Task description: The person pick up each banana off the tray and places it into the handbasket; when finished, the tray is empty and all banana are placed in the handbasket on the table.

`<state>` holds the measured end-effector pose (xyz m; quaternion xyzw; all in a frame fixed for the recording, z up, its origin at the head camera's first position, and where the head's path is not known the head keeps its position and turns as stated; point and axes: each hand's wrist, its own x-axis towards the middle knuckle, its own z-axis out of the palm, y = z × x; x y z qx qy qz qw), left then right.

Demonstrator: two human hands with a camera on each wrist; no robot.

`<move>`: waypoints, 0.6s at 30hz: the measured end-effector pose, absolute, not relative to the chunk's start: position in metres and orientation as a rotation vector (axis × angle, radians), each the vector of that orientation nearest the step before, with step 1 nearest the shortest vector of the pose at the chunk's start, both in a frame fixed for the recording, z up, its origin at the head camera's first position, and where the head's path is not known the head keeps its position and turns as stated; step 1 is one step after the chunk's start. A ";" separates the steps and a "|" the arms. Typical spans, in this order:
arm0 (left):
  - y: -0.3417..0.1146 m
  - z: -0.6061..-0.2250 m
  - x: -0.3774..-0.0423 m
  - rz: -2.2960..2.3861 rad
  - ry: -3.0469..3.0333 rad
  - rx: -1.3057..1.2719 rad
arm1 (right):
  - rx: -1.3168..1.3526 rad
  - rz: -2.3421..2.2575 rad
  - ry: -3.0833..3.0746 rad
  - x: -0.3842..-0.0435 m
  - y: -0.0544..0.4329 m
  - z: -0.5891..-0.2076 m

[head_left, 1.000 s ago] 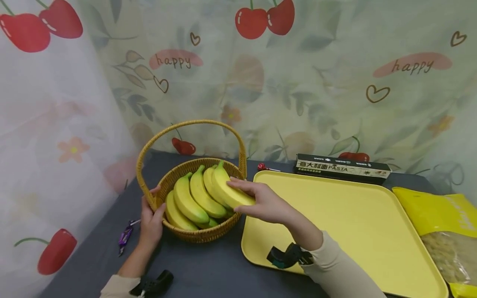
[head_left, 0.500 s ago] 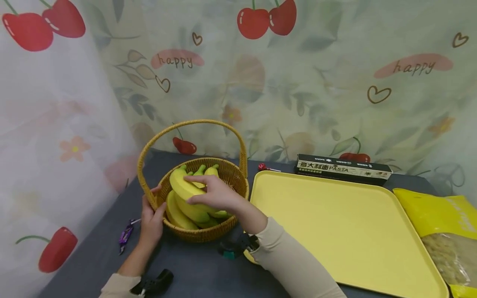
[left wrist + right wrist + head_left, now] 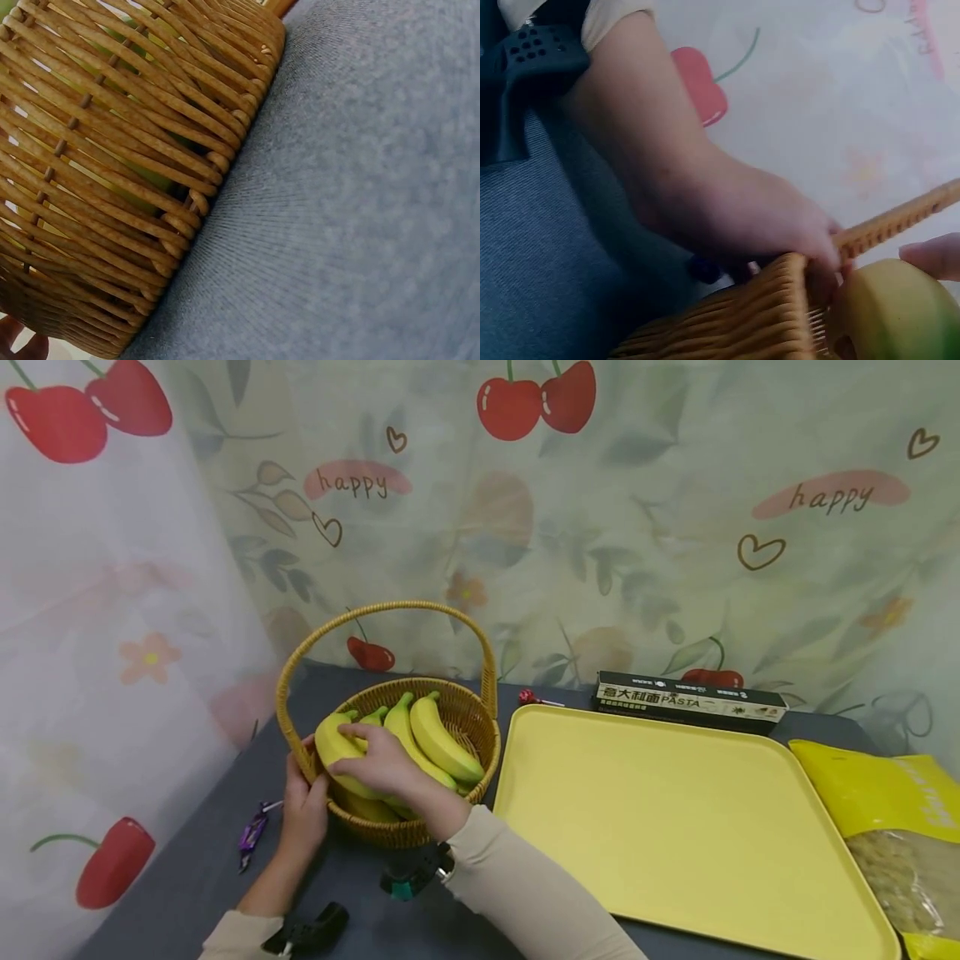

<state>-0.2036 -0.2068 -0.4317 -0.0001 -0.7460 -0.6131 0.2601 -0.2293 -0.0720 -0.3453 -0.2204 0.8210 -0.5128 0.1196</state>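
A wicker basket [image 3: 405, 835] with a tall arched handle stands on the dark table, several yellow bananas [image 3: 442, 742] inside it. My left hand [image 3: 303, 810] grips the basket's left rim at the foot of the handle; in the right wrist view that left hand [image 3: 742, 214] has its fingers over the rim. My right hand [image 3: 386, 764] holds a banana [image 3: 333, 747] by its middle over the left side of the basket, above the other bananas. Only the woven wall of the basket [image 3: 112, 150] and one or two fingertips show in the left wrist view.
Right of the basket lies a yellow tray [image 3: 675, 818]. Behind it is a black pasta box [image 3: 690, 702] and a red lollipop [image 3: 528, 697]. A yellow bag of pasta [image 3: 900, 835] lies at the far right. A purple-wrapped lollipop [image 3: 253, 837] is left of the left hand.
My right hand has carried the banana leftward, from the basket's right side to its left side. My left hand has kept its grip on the rim, and the basket stands in the same place.
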 end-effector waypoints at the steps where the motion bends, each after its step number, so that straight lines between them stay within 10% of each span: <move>1: -0.207 -0.432 -0.203 -1.659 -2.028 -0.002 | -0.637 -1.495 2.404 -0.229 -0.073 -0.348; 18: -0.206 -0.433 -0.202 -1.598 -2.006 0.032 | -0.964 -1.068 2.592 -0.232 -0.079 -0.354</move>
